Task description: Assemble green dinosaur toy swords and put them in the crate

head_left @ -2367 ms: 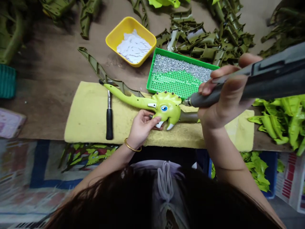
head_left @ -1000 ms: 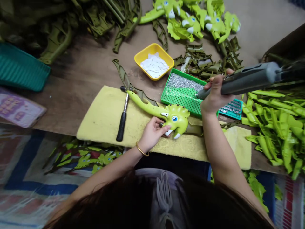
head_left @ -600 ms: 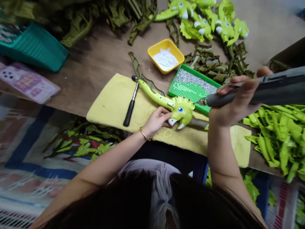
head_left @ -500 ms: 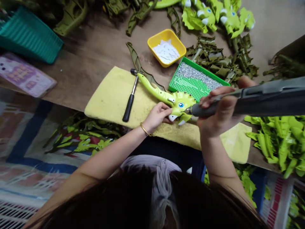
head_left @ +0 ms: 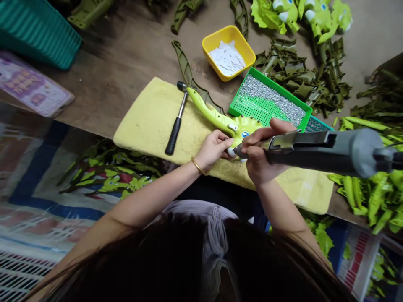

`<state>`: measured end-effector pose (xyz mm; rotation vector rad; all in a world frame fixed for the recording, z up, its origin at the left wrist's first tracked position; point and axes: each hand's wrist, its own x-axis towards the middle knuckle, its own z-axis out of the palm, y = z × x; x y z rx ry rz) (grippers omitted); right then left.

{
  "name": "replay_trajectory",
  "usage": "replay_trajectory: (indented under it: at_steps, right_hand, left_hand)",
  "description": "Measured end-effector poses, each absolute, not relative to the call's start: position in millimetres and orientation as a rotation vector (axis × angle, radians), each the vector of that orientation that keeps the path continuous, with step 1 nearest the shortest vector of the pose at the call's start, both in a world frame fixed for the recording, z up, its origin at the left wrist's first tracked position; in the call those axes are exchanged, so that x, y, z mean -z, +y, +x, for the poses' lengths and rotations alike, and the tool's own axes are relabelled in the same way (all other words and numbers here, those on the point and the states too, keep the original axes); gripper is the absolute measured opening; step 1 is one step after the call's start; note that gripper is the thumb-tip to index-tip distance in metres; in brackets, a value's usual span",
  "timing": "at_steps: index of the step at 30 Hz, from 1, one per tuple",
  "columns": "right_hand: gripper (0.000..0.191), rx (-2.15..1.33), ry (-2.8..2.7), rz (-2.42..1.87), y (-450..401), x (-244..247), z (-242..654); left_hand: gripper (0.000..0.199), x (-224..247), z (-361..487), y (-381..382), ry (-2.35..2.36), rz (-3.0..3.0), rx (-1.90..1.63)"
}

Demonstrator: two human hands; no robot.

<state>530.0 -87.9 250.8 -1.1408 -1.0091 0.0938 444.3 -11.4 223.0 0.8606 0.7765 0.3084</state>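
Here's the bench (head_left: 103,86), and on it lies the pad (head_left: 147,126), with the dinosaur toy (head_left: 210,118) stretched across it and the hammer (head_left: 176,119) just to its left! Behind the pad, the tray (head_left: 283,87) sits right beside the bowl (head_left: 218,38), with loose plastic parts (head_left: 302,71) piled behind the tray. The bin (head_left: 37,35) is far left, leaf-shaped pieces (head_left: 371,197) heap up on the right, and the drill (head_left: 317,153) reaches in over the toy's head!

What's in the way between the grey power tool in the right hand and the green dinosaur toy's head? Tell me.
Nothing visible: the tip of the grey power tool, gripped in the right hand, sits right at the green dinosaur toy's head, which the left hand holds from the other side.
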Motion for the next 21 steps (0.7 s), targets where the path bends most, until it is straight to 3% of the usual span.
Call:
replay_trajectory:
  at_steps: [4, 7, 10, 13, 16, 21]
  right_hand:
    - [0.055, -0.144, -1.019, -1.125, -87.0, -261.6, 529.5]
    - [0.039, -0.026, -0.901, -1.064, -80.9, -287.8, 550.5]
    - [0.027, 0.246, -0.820, -0.988, -69.5, -303.2, 596.0]
    - [0.047, 0.353, -0.651, -1.196, -58.2, -290.3, 647.7]
    - [0.065, 0.183, -0.506, -1.469, -50.0, -261.0, 682.3]
    - [0.064, 0.206, -0.520, -1.512, -41.7, -225.6, 692.7]
  left_hand:
    - [0.019, -220.4, 441.4, -11.9, 0.750, 0.881, -0.304]
    - [0.023, -220.3, 432.2, -10.9, 0.691, 0.976, -0.234]
    - [0.042, -224.0, 425.0, -13.9, 0.707, 1.445, -0.214]
    - [0.042, -227.5, 427.4, -22.4, 0.761, 1.987, -0.248]
    - [0.035, -227.8, 433.7, -32.4, 0.788, 2.213, -0.204]
    - [0.052, -225.0, 428.1, -27.4, 0.785, 1.877, -0.173]
